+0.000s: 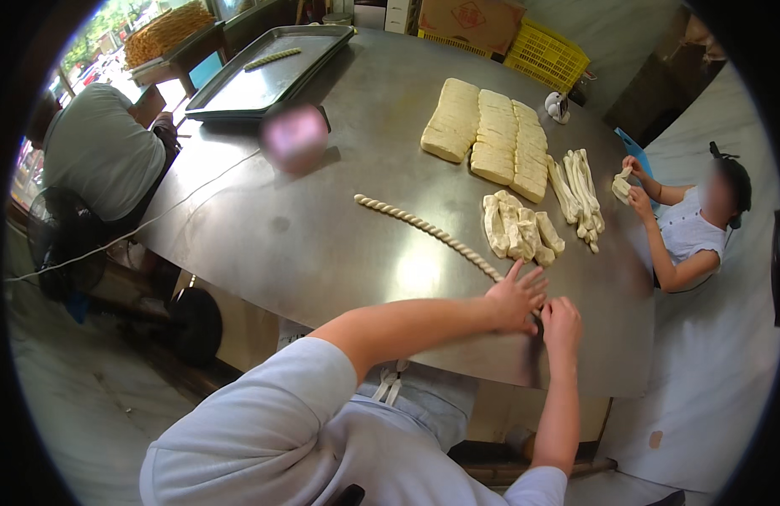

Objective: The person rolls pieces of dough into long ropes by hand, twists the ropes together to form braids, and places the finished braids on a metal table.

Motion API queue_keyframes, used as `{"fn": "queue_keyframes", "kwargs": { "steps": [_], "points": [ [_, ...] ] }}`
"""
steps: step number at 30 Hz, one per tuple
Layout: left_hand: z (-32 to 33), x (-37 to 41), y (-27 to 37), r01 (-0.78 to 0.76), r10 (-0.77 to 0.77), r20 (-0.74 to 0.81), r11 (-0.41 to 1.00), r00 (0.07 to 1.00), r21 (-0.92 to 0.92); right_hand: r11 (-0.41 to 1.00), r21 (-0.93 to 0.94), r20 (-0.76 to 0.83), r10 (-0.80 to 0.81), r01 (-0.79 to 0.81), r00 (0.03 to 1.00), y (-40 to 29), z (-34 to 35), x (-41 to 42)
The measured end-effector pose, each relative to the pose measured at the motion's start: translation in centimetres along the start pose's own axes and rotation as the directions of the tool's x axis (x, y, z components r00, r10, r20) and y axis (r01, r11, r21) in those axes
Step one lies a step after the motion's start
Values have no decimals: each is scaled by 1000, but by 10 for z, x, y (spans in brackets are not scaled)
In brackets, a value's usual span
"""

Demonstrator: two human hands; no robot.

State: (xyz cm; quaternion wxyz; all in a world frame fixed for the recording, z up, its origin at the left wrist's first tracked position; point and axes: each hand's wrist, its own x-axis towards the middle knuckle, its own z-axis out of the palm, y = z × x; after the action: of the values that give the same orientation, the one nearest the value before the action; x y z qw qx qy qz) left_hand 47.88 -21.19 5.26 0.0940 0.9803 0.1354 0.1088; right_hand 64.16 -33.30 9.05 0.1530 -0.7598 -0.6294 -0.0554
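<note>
A long twisted dough rope (428,228) runs diagonally across the metal table (339,265) toward my hands. My left hand (517,300) lies flat over its near part, fingers spread, and covers some of it. Beside it, my right hand (562,321) has curled fingers closed at the near end of the rope; the fingers hide the tip. Several short dough pieces (519,224) are heaped just beyond my left hand. Longer dough strips (579,190) lie to the right of that heap.
Big scored dough slabs (478,133) rest farther back. At the far left, a baking tray (282,76) holds a greenish twisted strip (273,59). A blurred pink-screened device (293,138) has a white cable. One person (687,221) handles dough at right; another (102,148) is at left near a fan (64,243).
</note>
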Motion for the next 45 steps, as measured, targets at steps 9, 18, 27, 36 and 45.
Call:
{"fn": "queue_keyframes", "kwargs": {
  "steps": [9, 18, 27, 36, 45],
  "points": [
    [-29, -131, -43, -274, 301, 27, 899, 953, -342, 972, 121, 26, -207, 203, 978, -22, 13, -96],
    [-101, -261, -276, 409, -330, -272, 853, 904, 324, 967, 252, 32, -57, 47, 998, -8, 12, -35],
    [-125, -331, -260, 511, -505, -94, 823, 858, 249, 979, -203, 357, 68, 7, 931, -80, -9, -17],
    [-109, -375, -163, 569, -499, -321, 802, 805, 181, 901, 284, 91, -366, 328, 926, -14, 53, 32],
    [-125, -335, -224, 415, -275, -496, 888, 823, 197, 901, 341, 608, -429, 268, 668, -93, -20, 42]
  ]
}}
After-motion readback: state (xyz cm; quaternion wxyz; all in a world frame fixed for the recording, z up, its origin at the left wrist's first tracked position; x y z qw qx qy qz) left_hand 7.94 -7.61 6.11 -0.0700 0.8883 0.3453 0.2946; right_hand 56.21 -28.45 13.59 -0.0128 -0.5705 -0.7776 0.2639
